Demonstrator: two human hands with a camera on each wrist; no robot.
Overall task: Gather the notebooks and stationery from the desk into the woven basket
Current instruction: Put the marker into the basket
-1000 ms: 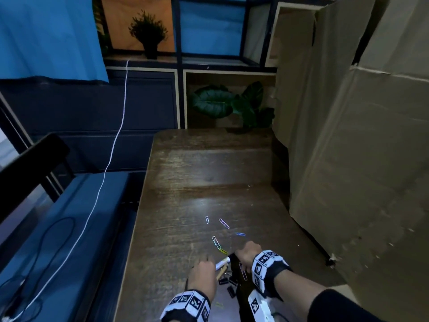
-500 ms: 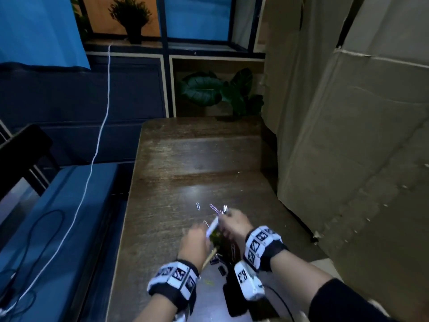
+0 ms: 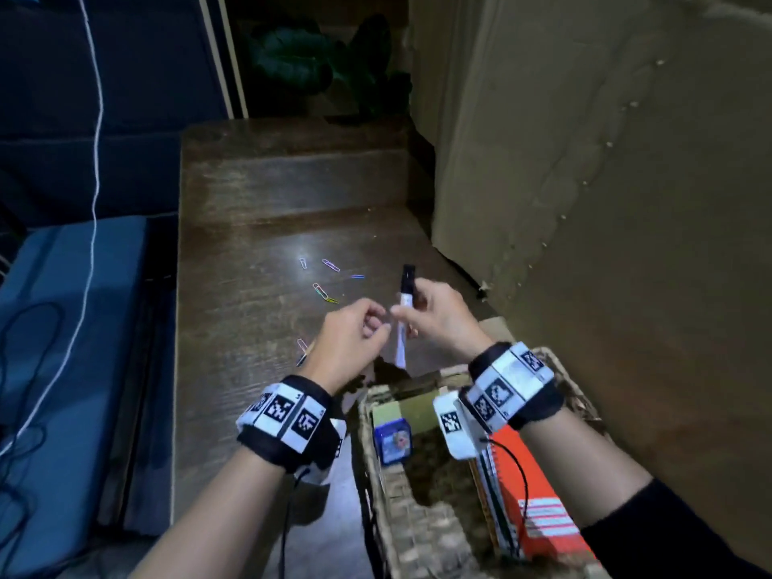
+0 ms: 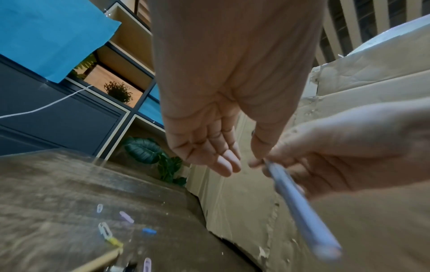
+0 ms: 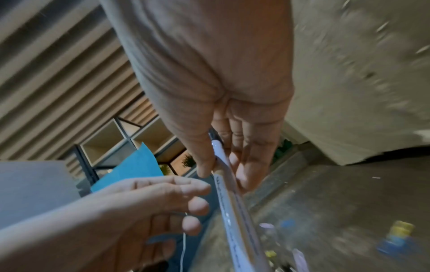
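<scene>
A white marker with a black cap (image 3: 401,348) stands nearly upright above the desk, and my right hand (image 3: 411,302) pinches it between thumb and fingers. The right wrist view shows the marker (image 5: 232,211) running down from that hand (image 5: 221,165). My left hand (image 3: 372,323) hovers just left of the marker with loosely curled fingers and holds nothing; its palm (image 4: 223,162) shows bare. The woven basket (image 3: 417,528) sits at the desk's near right corner, below my right wrist. It holds an orange notebook (image 3: 539,495) and a small blue box (image 3: 392,442).
Several coloured paper clips (image 3: 326,290) lie scattered on the wooden desk (image 3: 259,194) beyond my hands. A pencil tip (image 3: 303,357) pokes out under my left hand. Tall cardboard sheets (image 3: 585,202) wall off the right side. A blue bench (image 3: 62,328) with cables runs along the left.
Both hands rose from the desk with the marker. The left hand let go of it, and the right hand now holds it upright. The view tilted down, bringing the basket into sight.
</scene>
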